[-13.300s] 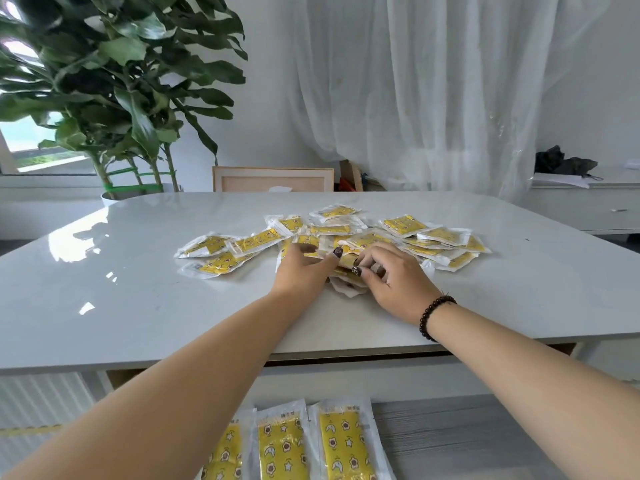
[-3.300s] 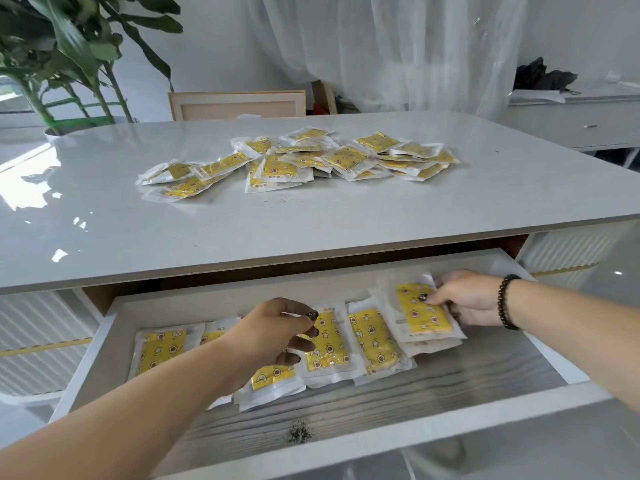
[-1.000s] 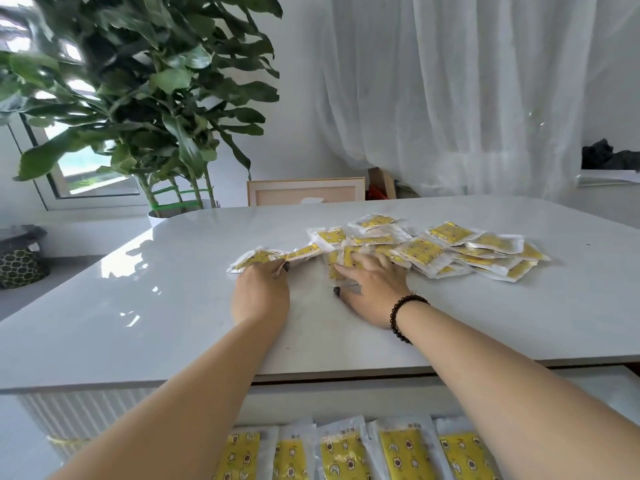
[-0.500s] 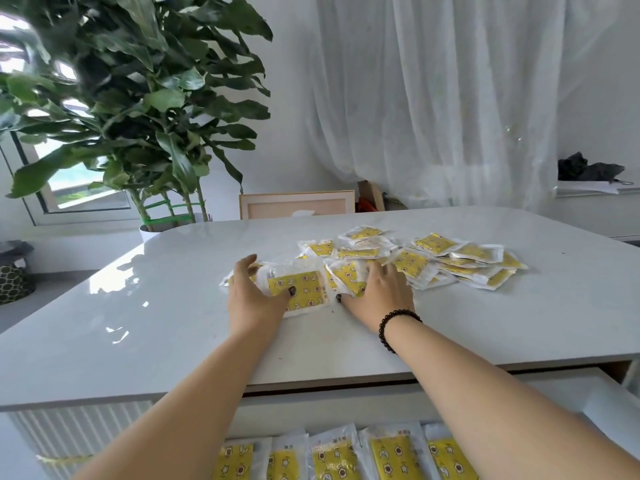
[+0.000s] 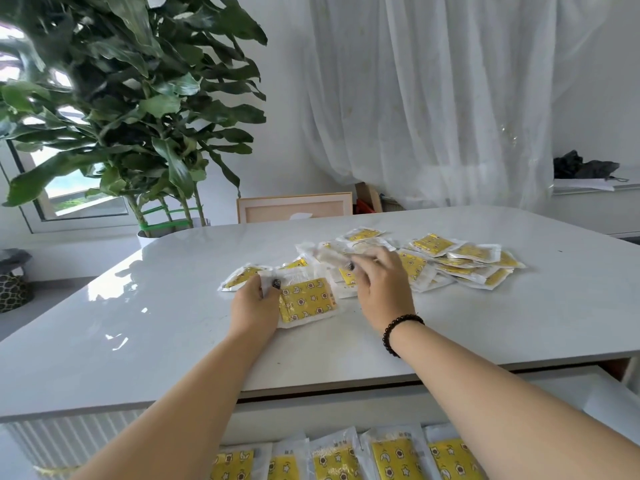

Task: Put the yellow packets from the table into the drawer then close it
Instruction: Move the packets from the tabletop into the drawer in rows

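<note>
Several yellow packets in clear wrappers lie in a loose pile (image 5: 460,259) on the white table (image 5: 138,341). My left hand (image 5: 254,306) grips one yellow packet (image 5: 306,301) by its left edge, thumb on top, at the near left of the pile. My right hand (image 5: 381,285) reaches into the pile's middle and pinches a blurred clear-wrapped packet (image 5: 332,254) between its fingers. Below the table's front edge the open drawer (image 5: 588,386) shows a row of yellow packets (image 5: 391,459) laid side by side.
A large potted plant (image 5: 131,116) stands behind the table's far left corner. A wooden chair back (image 5: 294,207) is at the far side. White curtains hang behind. A sideboard (image 5: 595,209) with dark cloth sits at the right.
My left hand has pulled one packet toward the near edge and holds it. My right hand has lifted off the pile's near side and moved further in, picking at another packet.
</note>
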The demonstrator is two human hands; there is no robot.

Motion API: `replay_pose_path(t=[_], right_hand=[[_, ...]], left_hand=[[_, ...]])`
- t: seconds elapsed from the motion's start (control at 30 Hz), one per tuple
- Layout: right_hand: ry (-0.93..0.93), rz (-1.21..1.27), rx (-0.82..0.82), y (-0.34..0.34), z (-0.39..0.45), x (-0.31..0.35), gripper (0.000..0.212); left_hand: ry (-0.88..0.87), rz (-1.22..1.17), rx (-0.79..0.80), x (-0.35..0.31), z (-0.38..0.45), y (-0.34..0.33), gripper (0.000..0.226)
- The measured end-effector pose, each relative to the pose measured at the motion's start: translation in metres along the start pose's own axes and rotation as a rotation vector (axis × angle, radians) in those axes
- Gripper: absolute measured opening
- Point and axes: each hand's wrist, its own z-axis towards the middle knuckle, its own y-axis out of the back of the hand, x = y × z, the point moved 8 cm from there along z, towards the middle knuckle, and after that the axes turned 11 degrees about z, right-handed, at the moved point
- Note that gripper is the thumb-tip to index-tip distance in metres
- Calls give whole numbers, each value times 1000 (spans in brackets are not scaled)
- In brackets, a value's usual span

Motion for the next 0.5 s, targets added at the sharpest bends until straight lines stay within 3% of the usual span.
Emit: replay_pose_path(t=[0.1, 0.2, 0.27, 0.37, 0.5], right_hand=[[125, 153, 285, -29, -13, 13, 24], [18, 227, 455, -45, -20, 8, 27], [-21, 222, 531, -51, -23, 6, 27], [-46, 204, 602, -55, -26, 6, 26], [-106, 188, 574, -52, -23, 3, 28]], left_hand=[[50, -132, 28, 5, 1, -1, 24], [116, -349, -6, 7, -2, 5, 37], [139, -509, 63, 5, -4, 1, 41], [82, -367, 125, 2, -5, -3, 45], [-35, -224, 41, -6, -9, 3, 42]])
